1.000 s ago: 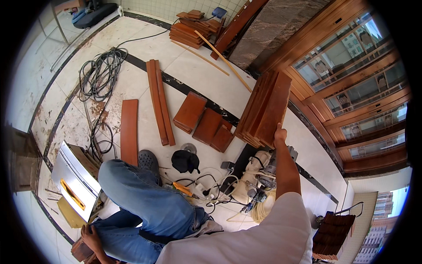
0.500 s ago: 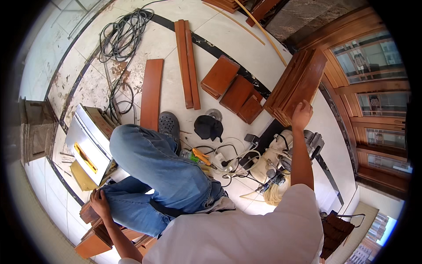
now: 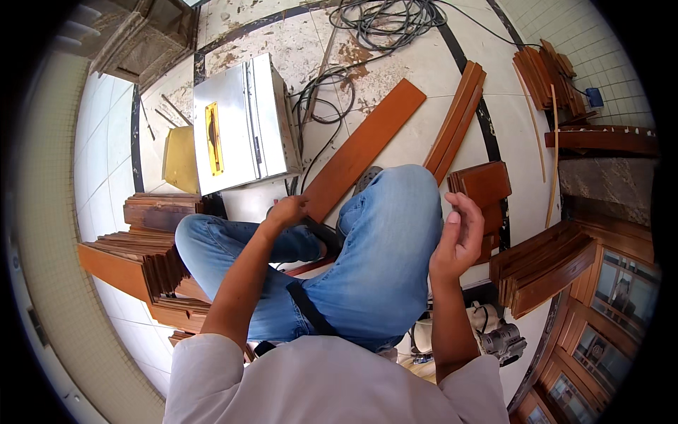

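Note:
My left hand (image 3: 288, 210) is over my lower leg, at the near end of a long reddish-brown wooden board (image 3: 371, 145) lying on the floor. Its back faces up and the fingers bend under, so whether it touches the board is hidden. To the right, my right hand (image 3: 459, 239) hangs in the air beside my raised knee, palm turned inward, fingers loosely bent and apart, with nothing in it. Beyond it lie short wooden boards (image 3: 482, 185) in small piles. A larger stack of boards (image 3: 544, 268) is further right.
A metal table saw (image 3: 236, 127) with a yellow insert stands at the left. More board stacks (image 3: 131, 265) sit near my left leg. Coiled black cable (image 3: 388, 25) lies far ahead, with long strips (image 3: 455, 120) to its right. A power tool (image 3: 503, 343) is at my right side.
My view and body have turned left. My right hand has come off the board stack; my left hand has left my leg and moved to the long board's near end.

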A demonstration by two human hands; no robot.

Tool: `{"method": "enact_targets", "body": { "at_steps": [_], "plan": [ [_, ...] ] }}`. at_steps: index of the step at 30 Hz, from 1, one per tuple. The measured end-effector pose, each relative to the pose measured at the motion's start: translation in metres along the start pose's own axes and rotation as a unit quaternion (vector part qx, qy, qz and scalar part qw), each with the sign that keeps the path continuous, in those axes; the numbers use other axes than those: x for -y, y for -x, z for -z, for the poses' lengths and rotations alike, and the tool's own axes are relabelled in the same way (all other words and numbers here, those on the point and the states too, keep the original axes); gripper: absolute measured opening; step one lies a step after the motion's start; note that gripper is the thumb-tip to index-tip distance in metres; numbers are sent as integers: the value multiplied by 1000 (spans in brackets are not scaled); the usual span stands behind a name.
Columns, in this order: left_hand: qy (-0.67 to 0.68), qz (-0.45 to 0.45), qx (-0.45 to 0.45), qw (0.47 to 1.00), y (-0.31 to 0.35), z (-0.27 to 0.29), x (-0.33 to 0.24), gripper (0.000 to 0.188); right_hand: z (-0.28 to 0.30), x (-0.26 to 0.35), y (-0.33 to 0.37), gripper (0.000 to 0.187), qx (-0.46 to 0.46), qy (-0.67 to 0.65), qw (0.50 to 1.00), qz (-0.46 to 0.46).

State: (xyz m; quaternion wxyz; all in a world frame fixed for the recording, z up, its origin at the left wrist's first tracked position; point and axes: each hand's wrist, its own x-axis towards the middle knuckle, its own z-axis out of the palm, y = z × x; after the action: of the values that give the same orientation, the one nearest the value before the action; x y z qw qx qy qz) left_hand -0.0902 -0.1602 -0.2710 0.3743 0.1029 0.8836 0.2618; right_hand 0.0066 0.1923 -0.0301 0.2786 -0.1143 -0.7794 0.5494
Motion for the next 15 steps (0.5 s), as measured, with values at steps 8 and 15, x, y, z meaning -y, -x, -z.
{"method": "enact_targets", "body": {
  "at_steps": [8,15],
  "plan": [
    [-72,175,-107,976,-92,-109,48,84,-13,23,-14,26,141,210,958,133],
    [-72,233,-91,966,-100,-108,55,88,-2,18,-23,24,125,241,957,107]
  ]
}}
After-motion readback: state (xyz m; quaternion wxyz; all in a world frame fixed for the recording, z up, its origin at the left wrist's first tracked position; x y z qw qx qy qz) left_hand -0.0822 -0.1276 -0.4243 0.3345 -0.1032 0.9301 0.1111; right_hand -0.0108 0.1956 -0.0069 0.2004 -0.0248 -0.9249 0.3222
